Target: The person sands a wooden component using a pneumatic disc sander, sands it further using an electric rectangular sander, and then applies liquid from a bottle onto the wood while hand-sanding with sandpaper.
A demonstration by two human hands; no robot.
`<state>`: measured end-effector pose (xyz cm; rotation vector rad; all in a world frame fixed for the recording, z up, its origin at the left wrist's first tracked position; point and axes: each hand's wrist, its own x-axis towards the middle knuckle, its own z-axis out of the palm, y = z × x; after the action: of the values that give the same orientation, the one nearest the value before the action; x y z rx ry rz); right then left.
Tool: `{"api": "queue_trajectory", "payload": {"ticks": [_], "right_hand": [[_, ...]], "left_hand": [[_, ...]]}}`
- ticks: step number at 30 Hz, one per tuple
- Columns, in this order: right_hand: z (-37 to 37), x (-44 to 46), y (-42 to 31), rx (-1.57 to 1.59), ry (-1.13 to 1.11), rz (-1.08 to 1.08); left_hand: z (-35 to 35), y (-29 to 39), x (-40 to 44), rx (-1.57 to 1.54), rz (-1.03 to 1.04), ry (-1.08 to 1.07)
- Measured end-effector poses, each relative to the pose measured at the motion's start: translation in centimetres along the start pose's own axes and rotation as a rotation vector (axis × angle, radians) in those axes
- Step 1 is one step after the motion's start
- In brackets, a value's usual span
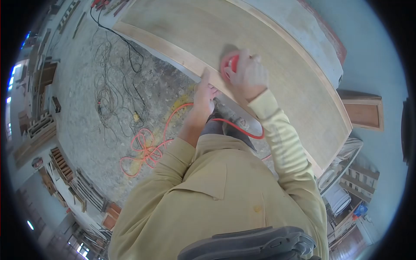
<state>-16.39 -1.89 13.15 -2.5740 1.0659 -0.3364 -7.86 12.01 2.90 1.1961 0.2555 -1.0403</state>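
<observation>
A large wooden panel with a raised border lies in front of me. My right hand is wrapped round a red sander, which rests on the panel close to its near border and looks slightly blurred. At the panel's near edge is my left hand; its fingers touch the border, the thumb side on top and other fingers curled at the edge. An orange-red hose loops below the panel, near my legs.
Coiled orange hose and tangled dark cables lie on the concrete floor. Stacked wood stands at the left. A framed wooden piece and a slatted rack are at the right.
</observation>
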Motion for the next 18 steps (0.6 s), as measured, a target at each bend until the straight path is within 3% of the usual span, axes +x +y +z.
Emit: {"api": "queue_trajectory", "payload": {"ticks": [3,7,13,16,18], "right_hand": [[-2.8,-1.7,1.3,-0.015,-0.115,0.123],[-4.3,-4.7,6.4,-0.097,-0.076,0.196],[-5.6,-8.7,13.4,-0.175,0.182,0.328],[-7.4,-9.7,14.9,-0.209,0.178,0.437],[-7.9,-10.3,14.9,-0.107,0.145,0.468]], "left_hand": [[0.0,1.5,-0.2,0.105,-0.045,-0.053],[-0.8,2.9,-0.5,0.273,-0.077,-0.102],[-1.1,5.6,-2.2,0.477,-0.052,-0.284],[0.0,8.5,-3.6,0.705,-0.077,-0.314],[1.4,11.2,-2.5,1.271,-0.266,-0.453]]}}
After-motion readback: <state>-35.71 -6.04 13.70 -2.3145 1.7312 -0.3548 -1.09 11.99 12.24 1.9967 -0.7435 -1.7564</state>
